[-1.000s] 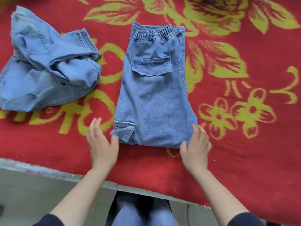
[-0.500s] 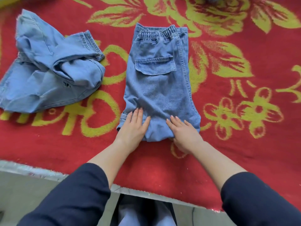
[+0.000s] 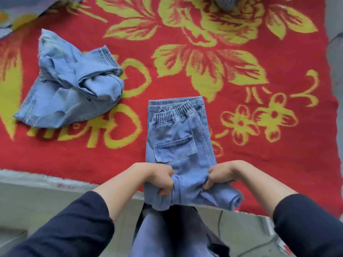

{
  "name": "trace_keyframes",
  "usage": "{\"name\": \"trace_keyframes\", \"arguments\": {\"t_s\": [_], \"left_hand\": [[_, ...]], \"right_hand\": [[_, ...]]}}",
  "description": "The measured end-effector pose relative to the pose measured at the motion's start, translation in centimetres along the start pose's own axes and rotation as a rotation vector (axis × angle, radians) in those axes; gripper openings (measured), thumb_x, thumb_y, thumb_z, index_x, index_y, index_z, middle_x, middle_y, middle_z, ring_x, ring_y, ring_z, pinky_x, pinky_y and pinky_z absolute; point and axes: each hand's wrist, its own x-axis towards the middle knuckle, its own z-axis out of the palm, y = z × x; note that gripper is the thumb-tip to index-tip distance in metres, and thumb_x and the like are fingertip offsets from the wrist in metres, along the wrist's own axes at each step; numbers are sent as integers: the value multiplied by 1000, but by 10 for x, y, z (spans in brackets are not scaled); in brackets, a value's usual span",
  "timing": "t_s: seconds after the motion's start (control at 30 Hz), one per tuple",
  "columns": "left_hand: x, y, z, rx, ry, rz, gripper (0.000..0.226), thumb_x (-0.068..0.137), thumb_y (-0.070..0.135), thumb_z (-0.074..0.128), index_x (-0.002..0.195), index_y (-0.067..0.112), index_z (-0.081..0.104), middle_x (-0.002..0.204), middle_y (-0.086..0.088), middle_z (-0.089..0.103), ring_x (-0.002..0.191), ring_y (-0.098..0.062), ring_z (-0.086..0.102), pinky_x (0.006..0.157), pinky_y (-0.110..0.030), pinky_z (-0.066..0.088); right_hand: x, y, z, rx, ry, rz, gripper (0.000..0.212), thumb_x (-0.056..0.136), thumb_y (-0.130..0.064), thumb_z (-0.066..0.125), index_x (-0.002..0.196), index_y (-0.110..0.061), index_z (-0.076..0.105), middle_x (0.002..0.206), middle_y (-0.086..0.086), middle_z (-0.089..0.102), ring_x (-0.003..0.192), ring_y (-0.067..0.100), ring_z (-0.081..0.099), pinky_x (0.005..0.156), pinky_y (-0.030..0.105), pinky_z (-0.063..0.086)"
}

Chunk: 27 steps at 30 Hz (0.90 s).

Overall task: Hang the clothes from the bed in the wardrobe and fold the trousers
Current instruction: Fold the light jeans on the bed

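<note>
Red blanket (image 3: 92, 156) with a yellow-green flower and leaf pattern, spread flat and filling most of the view; its near edge borders a pale grey floor (image 3: 37, 197). Light blue denim garment (image 3: 70, 89), crumpled and unfolded, lying on the blanket's left part, well apart from the other denim item. Blue denim trousers (image 3: 178, 138), folded into a narrow upright oblong on the blanket's near centre, waist end away from the person, near end bunched at the blanket's edge. Two dark navy sleeves (image 3: 306, 229), pushed back from the forearms, entering from the lower corners. Left hand (image 3: 159, 179), fingers curled round the left side of the trousers' near end, gripping the cloth. Right hand (image 3: 217, 177), fingers curled round the right side of the same end, gripping likewise; the two hands are set apart with a raised fold of denim between them. Patch pocket (image 3: 175, 150), facing up, just beyond the hands. Elastic waistband (image 3: 172, 111), gathered, at the far end.
</note>
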Motion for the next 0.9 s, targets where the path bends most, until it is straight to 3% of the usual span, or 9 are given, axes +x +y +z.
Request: {"name": "trace_keyframes", "arguments": {"t_s": [0.07,0.17,0.27,0.4,0.5,0.6,0.7,0.8,0.9], "left_hand": [[0,-3,-6,-90,-70,-41,21,44,14,62,63,22,58,71,-1,62,69,-26,60,59,-32,48],[2,-18,-31,-231,-40,-42,39,38,17,62,76,20,64,85,-13,66,76,-29,59,64,-39,45],[-2,-33,-65,-380,14,-8,68,29,22,62,96,6,64,89,-16,65,76,-29,57,66,-43,42],[-7,-46,-118,-418,253,6,41,34,24,60,70,7,64,70,-7,60,66,-22,54,61,-37,42],[-1,-50,-150,-268,507,-19,22,48,33,56,64,18,54,61,3,54,59,-20,48,55,-31,39],[18,-56,-153,8,778,-73,27,74,30,55,101,29,60,100,2,65,95,-24,58,76,-36,48],[39,-59,-129,140,960,-150,47,94,31,48,140,29,39,147,-1,37,138,-22,27,111,-54,25],[54,-51,-89,63,1089,-109,62,94,45,42,150,31,19,160,-6,1,147,-22,-5,112,-61,8],[60,-46,-62,-249,1126,-156,87,87,55,50,152,31,-3,157,-8,-18,146,-26,-13,113,-58,10]], "right_hand": [[-3,1,-7,31,-7,2,29,77,-40,74,87,-12,72,76,-1,64,69,17,59,64,29,47],[-8,-4,-38,-24,212,-57,32,70,-47,79,78,-16,73,77,-6,67,75,13,62,74,29,51],[-14,-14,-77,-10,371,-149,27,71,-40,79,73,-14,71,65,-9,62,65,9,57,61,26,45],[-14,-35,-119,-213,673,-176,36,82,-36,67,61,-13,49,56,-5,48,56,16,46,48,29,29],[3,-44,-134,-307,975,-111,25,91,-36,54,74,-20,44,79,0,55,84,29,55,63,33,33],[30,-43,-135,-314,1072,-47,17,98,-28,41,109,-19,51,115,3,57,113,27,48,87,45,34],[57,-36,-129,-270,941,0,39,100,-37,34,135,-20,41,150,3,36,141,23,26,107,54,23],[75,-32,-121,-280,943,-8,52,101,-46,29,147,-23,28,160,-1,16,148,19,6,112,57,11],[84,-34,-118,-298,1003,-39,57,100,-48,28,151,-23,20,161,-4,11,149,16,3,114,54,5]]}}
